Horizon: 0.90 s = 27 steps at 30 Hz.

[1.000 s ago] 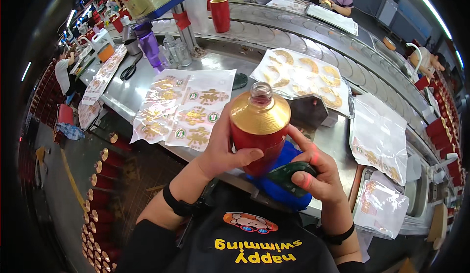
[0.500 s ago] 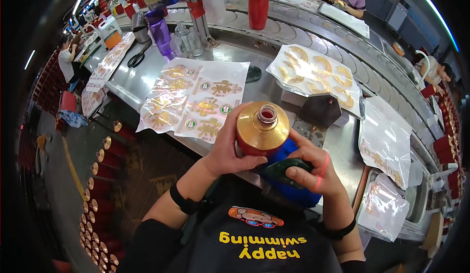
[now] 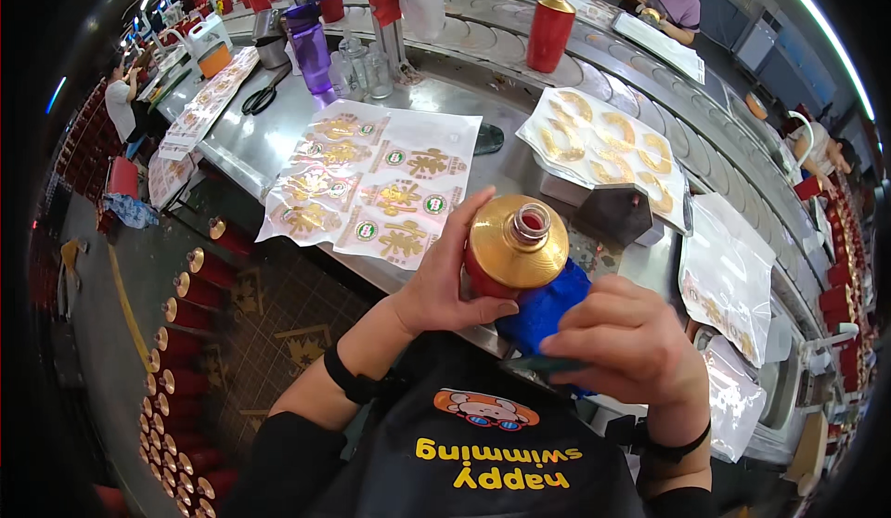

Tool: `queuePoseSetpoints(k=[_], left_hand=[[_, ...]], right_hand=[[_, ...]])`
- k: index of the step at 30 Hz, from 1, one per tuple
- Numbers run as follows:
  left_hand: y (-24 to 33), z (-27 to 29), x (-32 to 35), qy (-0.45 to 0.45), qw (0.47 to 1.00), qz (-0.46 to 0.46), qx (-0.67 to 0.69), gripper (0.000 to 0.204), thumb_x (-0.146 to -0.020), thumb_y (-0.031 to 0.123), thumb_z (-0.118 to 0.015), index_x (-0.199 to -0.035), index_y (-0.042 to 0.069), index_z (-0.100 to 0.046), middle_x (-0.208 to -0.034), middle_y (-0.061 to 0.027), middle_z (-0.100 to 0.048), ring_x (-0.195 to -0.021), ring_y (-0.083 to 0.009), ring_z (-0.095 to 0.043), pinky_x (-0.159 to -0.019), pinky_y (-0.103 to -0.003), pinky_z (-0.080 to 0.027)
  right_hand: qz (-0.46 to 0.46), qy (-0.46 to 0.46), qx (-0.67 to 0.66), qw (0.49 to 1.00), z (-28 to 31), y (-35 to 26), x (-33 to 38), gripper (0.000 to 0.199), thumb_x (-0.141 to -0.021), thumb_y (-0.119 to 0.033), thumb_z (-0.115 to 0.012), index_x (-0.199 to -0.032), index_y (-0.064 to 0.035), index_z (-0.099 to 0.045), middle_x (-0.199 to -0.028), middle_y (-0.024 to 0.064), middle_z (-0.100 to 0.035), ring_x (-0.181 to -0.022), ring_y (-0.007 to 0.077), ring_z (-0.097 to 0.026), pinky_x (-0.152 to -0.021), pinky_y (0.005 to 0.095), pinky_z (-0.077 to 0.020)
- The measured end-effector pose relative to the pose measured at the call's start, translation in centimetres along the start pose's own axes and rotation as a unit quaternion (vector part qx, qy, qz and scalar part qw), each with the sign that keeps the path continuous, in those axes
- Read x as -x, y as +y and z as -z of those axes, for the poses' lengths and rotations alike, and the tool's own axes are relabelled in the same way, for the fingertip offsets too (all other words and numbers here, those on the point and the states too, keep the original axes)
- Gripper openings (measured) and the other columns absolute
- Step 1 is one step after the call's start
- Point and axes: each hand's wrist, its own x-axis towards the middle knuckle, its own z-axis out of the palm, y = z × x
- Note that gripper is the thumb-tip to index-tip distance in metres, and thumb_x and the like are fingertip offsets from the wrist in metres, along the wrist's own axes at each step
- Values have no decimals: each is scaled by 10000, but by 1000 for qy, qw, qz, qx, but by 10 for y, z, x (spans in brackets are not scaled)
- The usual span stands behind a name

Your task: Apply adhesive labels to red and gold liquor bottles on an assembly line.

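Note:
My left hand point(image 3: 444, 281) is wrapped around a bottle point(image 3: 506, 256) with a red body, a gold shoulder and an uncapped clear neck. The bottle stands tilted a little, its mouth facing up. In my right hand point(image 3: 631, 337) is a thin dark green scraper point(image 3: 548, 364), seen nearly edge-on below the bottle. Bunched blue cloth point(image 3: 549, 309) lies between the bottle and my right hand, and its lower part is hidden. Beyond my left hand, a sheet of gold and green stickers point(image 3: 371, 184) covers part of the metal table.
A sheet of gold curved stickers point(image 3: 594, 137) rests on a raised stand beside a dark block point(image 3: 614, 213). One red bottle point(image 3: 551, 35) stands on the curved conveyor point(image 3: 473, 40). Scissors point(image 3: 266, 100) and a purple tumbler point(image 3: 309, 54) are at left. Several red bottles point(image 3: 190, 291) line the floor side.
My right hand has risen and turned, so the scraper now shows its edge instead of its face. The held bottle has shifted slightly right. The conveyor bottle has moved right.

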Motion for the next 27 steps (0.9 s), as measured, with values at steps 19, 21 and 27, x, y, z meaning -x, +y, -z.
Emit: queuePoseSetpoints(k=[19, 21, 27], left_hand=[[97, 13, -85, -173, 907, -81, -376, 384, -786, 366, -740, -1060, 107, -663, -769, -114, -497, -699, -288, -529, -611, -392, -421], [99, 13, -88, -195, 890, -81, -404, 353, -752, 361, -769, -985, 113, -675, -684, -69, -451, -614, -256, -490, -552, -383, -372], [104, 18, -88, -187, 884, -101, -417, 352, -719, 369, -800, -909, 102, -671, -620, -25, -461, -510, -219, -466, -464, -343, -354]], right_hand=[[-325, 212, 216, 896, 140, 206, 21, 327, -908, -103, -562, -1224, -29, -603, -1319, 181, -583, -1168, 349, -585, -976, 370, -449], [-426, 223, 188, 856, 157, 257, 8, 402, -905, -238, -619, -1248, -29, -604, -1290, 198, -598, -1192, 358, -566, -992, 385, -442], [-472, 180, 351, 788, 178, 418, -27, 747, -849, -576, -621, -1261, 46, -583, -1281, 251, -585, -1215, 378, -547, -1035, 408, -415]])
